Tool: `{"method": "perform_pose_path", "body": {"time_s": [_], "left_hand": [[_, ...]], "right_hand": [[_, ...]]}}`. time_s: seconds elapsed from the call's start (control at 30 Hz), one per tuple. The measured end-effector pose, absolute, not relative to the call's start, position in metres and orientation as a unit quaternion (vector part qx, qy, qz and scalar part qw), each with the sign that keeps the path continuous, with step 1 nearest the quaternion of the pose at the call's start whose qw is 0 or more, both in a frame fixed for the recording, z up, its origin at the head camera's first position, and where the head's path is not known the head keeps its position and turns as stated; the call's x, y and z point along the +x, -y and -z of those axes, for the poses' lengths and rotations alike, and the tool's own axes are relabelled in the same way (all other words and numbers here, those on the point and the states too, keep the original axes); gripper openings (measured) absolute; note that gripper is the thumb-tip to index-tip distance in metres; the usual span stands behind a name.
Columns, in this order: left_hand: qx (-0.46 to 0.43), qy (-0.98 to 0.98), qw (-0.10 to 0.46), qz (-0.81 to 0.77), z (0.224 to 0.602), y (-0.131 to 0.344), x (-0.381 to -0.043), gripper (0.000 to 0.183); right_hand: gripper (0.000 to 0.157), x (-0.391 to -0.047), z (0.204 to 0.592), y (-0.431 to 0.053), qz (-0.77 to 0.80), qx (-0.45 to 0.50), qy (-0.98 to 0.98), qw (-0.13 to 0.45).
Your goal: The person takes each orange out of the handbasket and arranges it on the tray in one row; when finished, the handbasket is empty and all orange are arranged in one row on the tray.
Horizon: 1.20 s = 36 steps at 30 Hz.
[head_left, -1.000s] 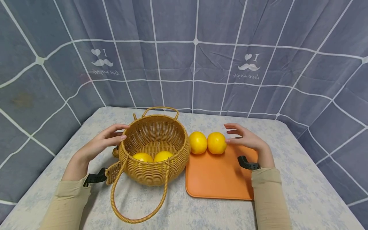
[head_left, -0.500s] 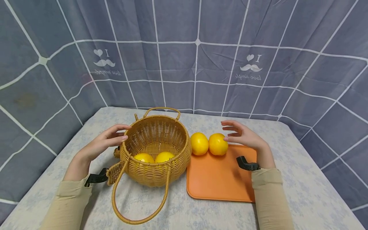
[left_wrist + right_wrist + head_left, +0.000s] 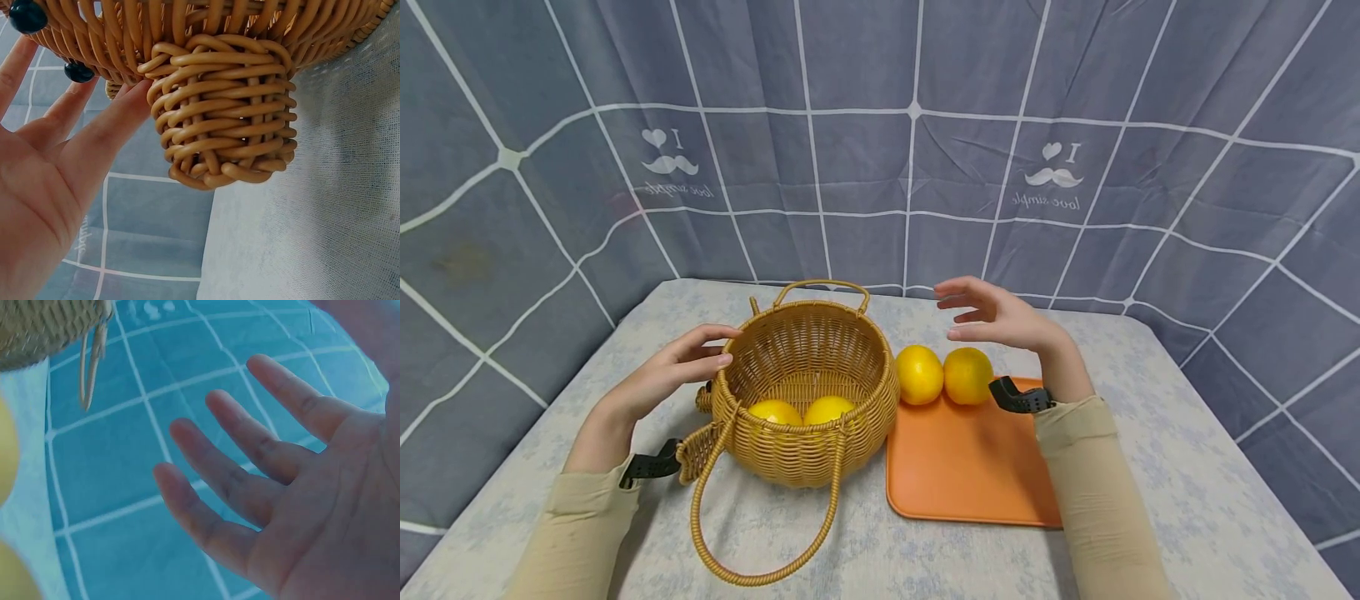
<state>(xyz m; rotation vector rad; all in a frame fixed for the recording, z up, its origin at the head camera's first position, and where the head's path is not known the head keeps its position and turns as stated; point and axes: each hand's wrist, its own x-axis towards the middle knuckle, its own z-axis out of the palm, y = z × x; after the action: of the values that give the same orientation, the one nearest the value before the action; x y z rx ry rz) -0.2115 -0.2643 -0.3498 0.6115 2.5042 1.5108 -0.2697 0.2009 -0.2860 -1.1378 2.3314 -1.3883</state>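
Note:
My left hand [image 3: 673,367] touches the left rim of a wicker basket [image 3: 805,454] with relaxed, nearly straight fingers. In the left wrist view, fingertips rest against the basket's woven side [image 3: 225,112], beside a stubby woven projection. Inside the basket lie two yellow oranges [image 3: 830,408], partly hidden by its front wall. Two more oranges sit side by side to the right, the nearer one to the basket [image 3: 919,375] and its neighbour [image 3: 967,376]. Above and behind this pair my right hand [image 3: 992,315] hovers; its palm and spread fingers [image 3: 219,469] show nothing held.
An orange tray [image 3: 970,467] lies right of the basket, under the right forearm. One basket handle [image 3: 763,575] droops forward onto the patterned tablecloth [image 3: 1195,467]; the other stands up at the back. A grey-blue gridded curtain [image 3: 865,158] closes off the rear and sides.
My right hand has lifted off from beside the right-hand orange and shifted up and left. The left hand, basket and oranges stay in place.

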Motion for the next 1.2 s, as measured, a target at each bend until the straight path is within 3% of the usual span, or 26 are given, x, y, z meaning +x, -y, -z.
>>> {"method": "perform_pose_path", "body": {"time_s": [0.33,0.57,1.0,1.2], "left_hand": [[0.211,-0.829,0.074,-0.513,0.347,0.266,-0.210,0.041],[0.217,-0.822,0.076,-0.521,0.346,0.262,-0.211,0.040],[0.230,-0.807,0.079,-0.538,0.348,0.262,-0.215,0.039],[0.225,-0.805,0.078,-0.544,0.349,0.264,-0.212,0.039]], "right_hand": [[0.057,-0.280,0.239,-0.135,0.455,-0.460,-0.749,0.143],[0.058,-0.286,0.220,-0.091,0.477,-0.497,-0.691,0.220],[0.050,-0.308,0.243,-0.019,0.431,-0.503,-0.606,0.440],[0.049,-0.315,0.263,-0.003,0.415,-0.486,-0.601,0.480]]}}
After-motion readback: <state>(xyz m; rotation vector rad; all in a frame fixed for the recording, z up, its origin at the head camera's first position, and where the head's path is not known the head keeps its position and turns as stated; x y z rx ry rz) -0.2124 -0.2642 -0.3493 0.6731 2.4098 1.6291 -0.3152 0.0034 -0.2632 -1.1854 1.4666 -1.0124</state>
